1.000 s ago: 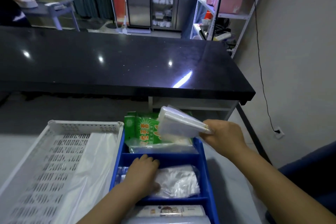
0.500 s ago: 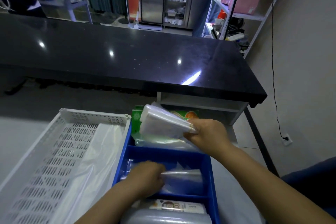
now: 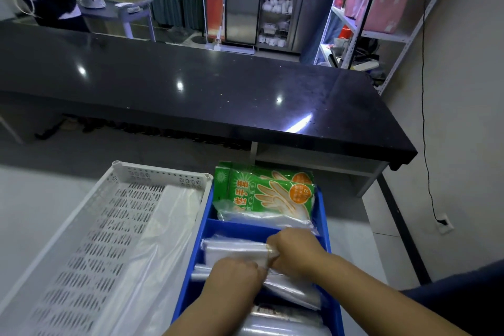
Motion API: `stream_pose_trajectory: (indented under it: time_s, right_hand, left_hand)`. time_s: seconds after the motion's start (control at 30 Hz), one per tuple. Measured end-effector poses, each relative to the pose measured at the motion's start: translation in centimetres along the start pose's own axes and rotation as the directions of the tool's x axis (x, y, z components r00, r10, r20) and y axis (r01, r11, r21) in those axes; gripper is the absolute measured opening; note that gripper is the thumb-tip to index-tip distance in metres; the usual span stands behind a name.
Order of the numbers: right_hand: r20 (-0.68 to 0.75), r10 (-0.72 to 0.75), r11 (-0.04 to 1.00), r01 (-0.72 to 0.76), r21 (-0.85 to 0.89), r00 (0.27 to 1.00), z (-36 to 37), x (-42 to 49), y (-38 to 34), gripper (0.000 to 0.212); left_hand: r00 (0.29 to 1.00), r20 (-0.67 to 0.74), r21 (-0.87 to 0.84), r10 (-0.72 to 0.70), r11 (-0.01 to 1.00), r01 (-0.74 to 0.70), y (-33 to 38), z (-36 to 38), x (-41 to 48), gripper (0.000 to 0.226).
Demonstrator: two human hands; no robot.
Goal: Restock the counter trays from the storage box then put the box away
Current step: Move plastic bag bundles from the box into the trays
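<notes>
plastic bags [image 3: 234, 249] in blue tray [image 3: 240, 227]; white basket [image 3: 161, 172] left, glove packs [image 3: 261, 191] behind.

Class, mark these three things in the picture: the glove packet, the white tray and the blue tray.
Glove packet [image 3: 261, 191], head view, on its green printed front.
White tray [image 3: 161, 174], head view, on its far rim.
Blue tray [image 3: 237, 228], head view, on the divider behind the middle compartment.
</notes>
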State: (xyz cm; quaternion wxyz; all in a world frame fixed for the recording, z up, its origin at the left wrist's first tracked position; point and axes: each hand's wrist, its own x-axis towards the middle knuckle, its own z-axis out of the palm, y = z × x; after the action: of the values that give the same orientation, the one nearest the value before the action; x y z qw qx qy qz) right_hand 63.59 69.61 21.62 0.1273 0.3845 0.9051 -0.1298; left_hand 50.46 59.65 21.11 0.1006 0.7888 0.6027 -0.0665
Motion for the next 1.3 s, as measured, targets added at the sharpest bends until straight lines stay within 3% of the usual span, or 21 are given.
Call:
stream_pose_trajectory:
  time_s: [0.1,0.4,0.57,0.73,0.87,1.03,1.13,1.3]
  right_hand:
    - [0.044,-0.008,0.998,0.005,0.066,0.999,0.2,0.1,-0.1,0.023]
    - [-0.186,-0.010,0.996,-0.006,-0.084,0.982,-0.6,-0.8,0.6,0.028]
    - [-0.368,-0.017,1.000,0.019,0.001,0.930,0.2,-2.7,1.3,0.028]
    - [-0.308,-0.047,0.998,0.029,-0.063,0.950,1.0,-3.8,0.9,0.049]
    - [-0.227,-0.030,0.989,-0.004,-0.146,0.974,0.7,-3.8,0.6,0.034]
    - [-0.201,0.019,0.988,-0.049,-0.144,0.979,1.5,-3.4,0.8,0.028]
    - [-0.189,0.027,0.986,-0.058,-0.158,0.982,1.7,-3.1,0.6,0.026]
    - [-0.240,0.012,0.990,-0.046,-0.135,0.971,1.2,-3.5,1.0,0.028]
  left_hand:
    - [1.000,-0.012,-0.033,-0.028,0.999,0.028,0.0,0.0,0.2,0.055]
    - [0.978,0.063,-0.310,-0.198,0.928,0.208,-1.3,-0.1,0.8,0.020]
    - [0.974,0.144,-0.218,-0.177,0.954,0.205,-1.3,-0.4,2.0,0.032]
    - [0.984,0.058,-0.126,-0.169,0.977,0.175,-1.7,-0.3,2.9,0.031]
    - [0.994,-0.032,-0.131,-0.107,0.986,0.102,-2.6,0.2,2.5,0.024]
    - [0.996,-0.032,0.138,-0.082,0.987,0.085,-5.3,0.2,1.5,0.038]
    - [0.999,-0.017,0.206,-0.032,0.978,0.035,-5.6,-0.1,1.5,0.038]
    - [0.998,-0.059,0.198,-0.029,0.979,0.041,-6.0,-1.1,0.8,0.036]
